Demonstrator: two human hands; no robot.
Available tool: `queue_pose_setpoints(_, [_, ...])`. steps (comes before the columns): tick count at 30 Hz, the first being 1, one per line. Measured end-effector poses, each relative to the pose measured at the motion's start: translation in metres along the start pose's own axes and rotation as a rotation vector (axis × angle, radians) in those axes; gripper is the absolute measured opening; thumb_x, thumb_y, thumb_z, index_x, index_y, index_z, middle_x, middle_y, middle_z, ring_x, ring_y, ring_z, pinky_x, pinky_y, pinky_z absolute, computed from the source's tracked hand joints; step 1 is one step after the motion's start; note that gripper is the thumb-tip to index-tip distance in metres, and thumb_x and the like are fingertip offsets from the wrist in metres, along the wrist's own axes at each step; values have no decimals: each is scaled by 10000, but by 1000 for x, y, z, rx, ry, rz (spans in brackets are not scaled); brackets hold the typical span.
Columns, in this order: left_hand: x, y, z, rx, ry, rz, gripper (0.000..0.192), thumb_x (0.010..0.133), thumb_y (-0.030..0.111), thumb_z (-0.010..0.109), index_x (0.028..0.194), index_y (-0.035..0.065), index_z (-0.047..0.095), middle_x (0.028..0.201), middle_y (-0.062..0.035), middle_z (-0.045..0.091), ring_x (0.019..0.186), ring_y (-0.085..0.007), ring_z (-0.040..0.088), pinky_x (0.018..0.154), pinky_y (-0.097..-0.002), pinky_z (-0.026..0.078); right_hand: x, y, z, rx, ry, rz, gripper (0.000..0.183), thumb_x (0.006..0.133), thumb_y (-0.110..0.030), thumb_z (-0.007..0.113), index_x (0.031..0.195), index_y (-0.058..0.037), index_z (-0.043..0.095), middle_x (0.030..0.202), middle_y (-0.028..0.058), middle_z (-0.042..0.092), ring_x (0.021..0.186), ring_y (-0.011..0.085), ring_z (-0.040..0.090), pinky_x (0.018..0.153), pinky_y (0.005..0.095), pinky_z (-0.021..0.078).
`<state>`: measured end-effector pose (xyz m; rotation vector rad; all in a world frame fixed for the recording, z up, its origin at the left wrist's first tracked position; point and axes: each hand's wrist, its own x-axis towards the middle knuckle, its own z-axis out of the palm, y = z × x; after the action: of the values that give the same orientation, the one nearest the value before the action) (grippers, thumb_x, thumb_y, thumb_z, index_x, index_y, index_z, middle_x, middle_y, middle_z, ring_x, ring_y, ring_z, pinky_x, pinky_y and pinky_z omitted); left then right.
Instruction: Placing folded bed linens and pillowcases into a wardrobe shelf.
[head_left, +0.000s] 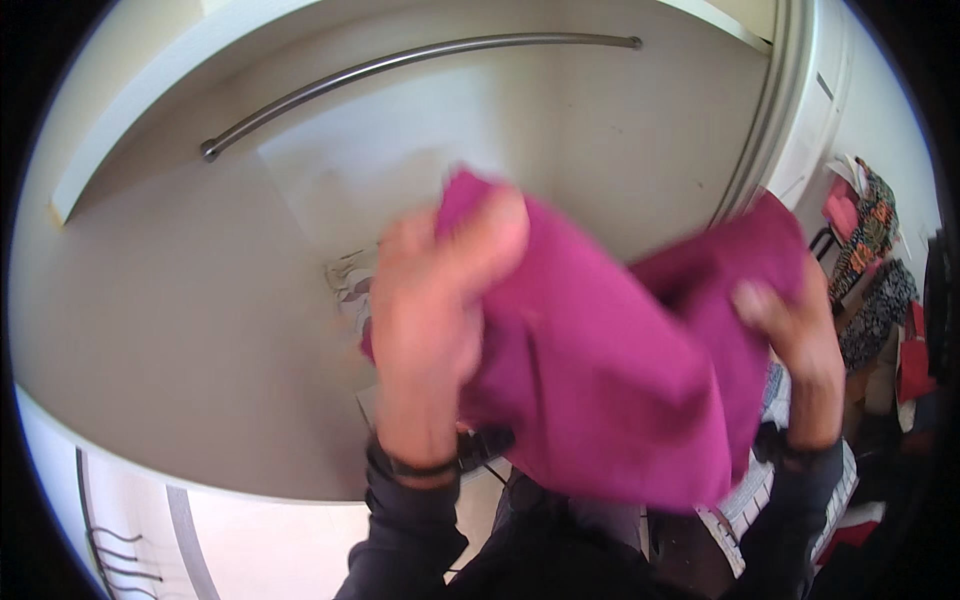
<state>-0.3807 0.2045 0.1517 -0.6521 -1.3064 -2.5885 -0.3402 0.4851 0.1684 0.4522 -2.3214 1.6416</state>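
A magenta cloth garment (600, 360) hangs in loose folds between my two hands, in front of my body. My left hand (431, 300) grips its upper left corner, with the thumb pressed over the fabric. At the upper right edge, my right hand (799, 330) pinches another part of it, thumb on the near side and most fingers hidden behind the cloth. Both hands and the cloth are blurred. What kind of garment it is cannot be made out.
A metal closet rod (420, 56) spans the alcove above, under a white shelf edge (135, 112). Some pale crumpled items (351, 281) lie low behind my left hand. At right are piled clothes (870, 232) and a red item (913, 356). Dark hooks (124, 559) show at lower left.
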Motion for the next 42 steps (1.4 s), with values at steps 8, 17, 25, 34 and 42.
queue_pose_setpoints(8, [131,80,-54,273,365,459,129,834,56,650,932,-27,641,882,-105,669,681,-178,621,559,-310,525,196,46,53,694,135,-140,277,921,-153,625,1135,21,597,1083,118,650,938,193,631,848,331,513])
queue_pose_setpoints(17, [-61,-53,-156,563,1136,118,186,821,59,697,967,-35,631,804,-70,652,679,-137,605,582,-262,453,192,329,48,720,622,611,477,925,-181,601,1324,36,454,1277,143,558,1114,274,575,957,408,486])
queue_pose_setpoints(25, [-183,-174,-242,1317,1118,-495,366,805,92,650,1112,-94,579,1005,-249,655,964,-366,635,885,-424,472,148,512,54,563,612,816,444,876,-65,551,1303,32,478,1262,144,558,1091,294,577,944,436,484])
queue_pose_setpoints(34, [-113,-105,-191,1678,966,11,385,830,27,578,1209,-41,553,1063,-302,620,957,-420,615,883,-458,458,140,352,73,601,602,554,375,919,-128,601,1274,-37,522,1197,115,590,1020,245,596,885,396,508])
queue_pose_setpoints(42, [-146,-131,-214,1988,592,-368,360,791,-24,564,1148,-61,583,1172,-207,530,1157,-397,470,951,-445,427,80,470,50,793,502,940,332,891,-125,615,1210,-66,545,1087,65,627,926,226,615,730,390,525])
